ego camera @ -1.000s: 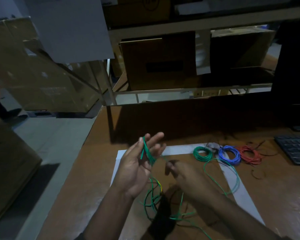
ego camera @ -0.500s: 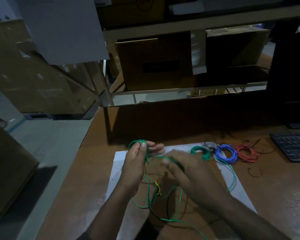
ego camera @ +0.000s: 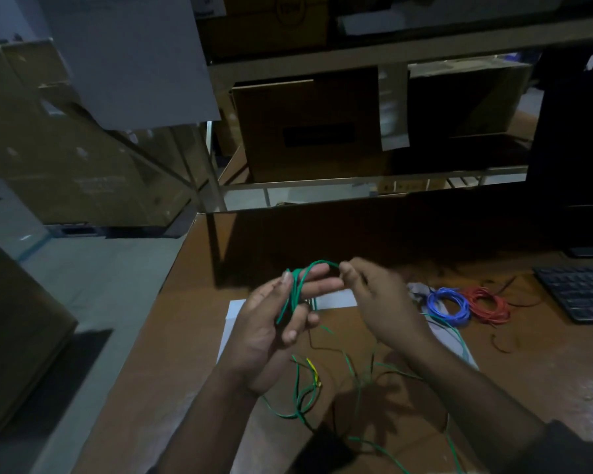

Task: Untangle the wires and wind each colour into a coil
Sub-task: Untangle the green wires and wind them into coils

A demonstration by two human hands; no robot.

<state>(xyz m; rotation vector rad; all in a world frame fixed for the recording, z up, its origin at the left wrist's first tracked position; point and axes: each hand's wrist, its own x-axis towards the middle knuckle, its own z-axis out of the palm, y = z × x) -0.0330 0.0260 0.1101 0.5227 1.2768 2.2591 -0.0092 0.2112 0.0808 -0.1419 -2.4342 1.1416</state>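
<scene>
1. My left hand (ego camera: pixel 271 323) is raised above the table (ego camera: pixel 172 354), palm toward me, fingers mostly extended with the lower ones curled. Several turns of green wire (ego camera: pixel 293 295) are looped around these fingers; thumb lies against the bundle. The hand is holding the partial coil.
2. My right hand (ego camera: pixel 380 302) sits at 3 o'clock of the left hand, close beside it. Its thumb and forefinger pinch the green wire where it arches off the top of the left-hand fingers. Remaining fingers are curled.
3. The loose remainder of the green wire trails down from the hands toward 6 o'clock and lies in slack loops on the table, partly on the white sheet (ego camera: pixel 332 297) beneath my hands. One strand runs off toward 5 o'clock, out of the lower edge of view.
4. A short yellow wire (ego camera: pixel 313 367) lies among the slack green loops, below the left hand. Thin dark strands cross the same area; colour cannot be resolved in the low light.
5. Blue coil (ego camera: pixel 447 302), wound, lies on the table at 3 o'clock of the right hand. Red coil (ego camera: pixel 488 304) lies just beside it, farther toward 3 o'clock; whether the two touch, I cannot tell.
6. Keyboard (ego camera: pixel 582 292) at the right edge of the table, beyond the red coil.
</scene>
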